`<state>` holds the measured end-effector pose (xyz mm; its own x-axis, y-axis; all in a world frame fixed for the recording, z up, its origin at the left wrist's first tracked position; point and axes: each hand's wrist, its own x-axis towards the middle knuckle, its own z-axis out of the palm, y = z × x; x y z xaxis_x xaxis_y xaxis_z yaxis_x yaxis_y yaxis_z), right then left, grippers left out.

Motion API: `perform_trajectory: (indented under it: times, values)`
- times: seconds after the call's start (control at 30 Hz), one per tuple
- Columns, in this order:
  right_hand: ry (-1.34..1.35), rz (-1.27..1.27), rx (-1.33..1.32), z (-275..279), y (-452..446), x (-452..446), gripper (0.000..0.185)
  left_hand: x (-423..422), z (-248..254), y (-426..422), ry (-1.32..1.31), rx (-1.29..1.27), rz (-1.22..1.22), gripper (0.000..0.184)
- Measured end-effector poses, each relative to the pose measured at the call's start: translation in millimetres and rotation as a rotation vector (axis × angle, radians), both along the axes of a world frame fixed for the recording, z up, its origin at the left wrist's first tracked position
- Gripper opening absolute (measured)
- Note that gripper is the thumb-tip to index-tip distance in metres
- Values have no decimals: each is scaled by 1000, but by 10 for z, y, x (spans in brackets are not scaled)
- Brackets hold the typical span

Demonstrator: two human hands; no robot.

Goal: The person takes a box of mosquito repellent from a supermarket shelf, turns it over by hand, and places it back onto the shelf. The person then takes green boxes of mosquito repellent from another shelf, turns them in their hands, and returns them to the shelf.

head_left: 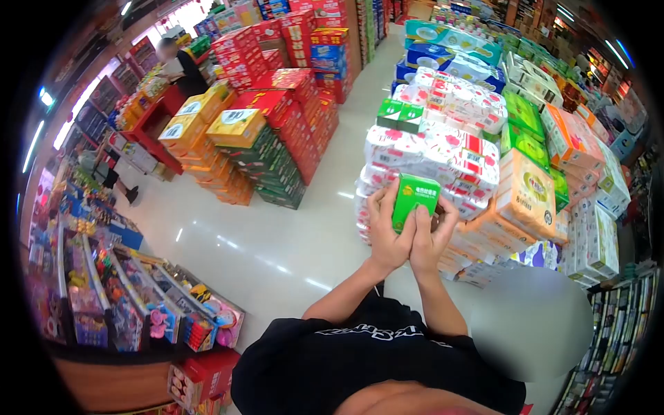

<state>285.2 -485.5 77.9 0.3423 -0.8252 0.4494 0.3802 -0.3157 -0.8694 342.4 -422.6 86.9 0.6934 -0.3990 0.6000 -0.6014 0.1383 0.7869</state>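
Observation:
A small green box [416,194] with white lettering and a yellow emblem is held up in front of my chest. My left hand [389,228] wraps round its left side, and my right hand [432,232] closes on its right side. Both thumbs press against the lower front of the box. Just beyond it are stacked white tissue packs [453,149] with a red pattern. On top of these packs lie green boxes [400,115] that look similar, side by side.
Orange tissue packs [526,190] and green packs [523,111] are piled to the right. Across the shiny aisle floor [277,235] stand stacks of red cartons [290,104] and yellow cartons [237,128]. Toy shelves [152,304] line the left. A person [183,69] stands far back left.

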Motion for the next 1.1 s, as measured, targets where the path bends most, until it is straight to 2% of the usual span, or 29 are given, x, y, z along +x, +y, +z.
perform_trajectory:
  times: [0.13,0.23,0.27,0.37,0.43,0.5,0.53,0.57,0.63,0.67,0.73,0.8,0.83,0.9,1.0,1.1]
  values:
    - [121,15,-17,4,-851,605,39,707,-10,-771,2,21,-5,62]
    - [218,31,-28,64,-1437,1072,42,1262,36,-1320,225,10,-60,59]
    - [254,35,-16,95,-1604,1231,42,1473,-21,-1532,139,10,29,54]
    - [313,57,-33,69,-2128,1739,45,2053,-1,-1987,116,137,74,47]
    - [430,25,-80,-115,-2482,2117,52,2392,20,-2212,44,377,167,45]
    - [708,-210,-317,-522,-2791,2421,56,2683,-3,-2392,-118,713,276,45]
    - [835,-339,-433,-636,-2865,2516,58,2789,-107,-2429,-31,692,217,48]
    - [805,-276,-241,-675,-2882,2535,61,2895,-210,-2467,58,671,163,51]
    - [577,118,49,-607,-2845,2576,57,3180,-403,-2451,525,440,-277,54]
    - [521,214,107,-535,-2800,2628,58,3236,-552,-2440,569,403,-231,65]
    - [413,399,218,-365,-2645,2681,61,3081,-309,-2135,541,326,-169,62]
    - [349,469,54,-220,-2305,2713,67,2915,-10,-1678,442,242,-77,68]
    - [315,510,-30,-145,-2052,2716,71,2810,123,-1367,402,235,48,69]
    - [282,655,-100,51,-1458,2648,80,2468,363,-694,331,215,310,71]
    - [166,872,-237,315,-396,2446,84,1865,618,393,262,77,530,76]
    - [63,1168,-272,472,758,2061,88,1102,736,1520,301,-34,738,78]
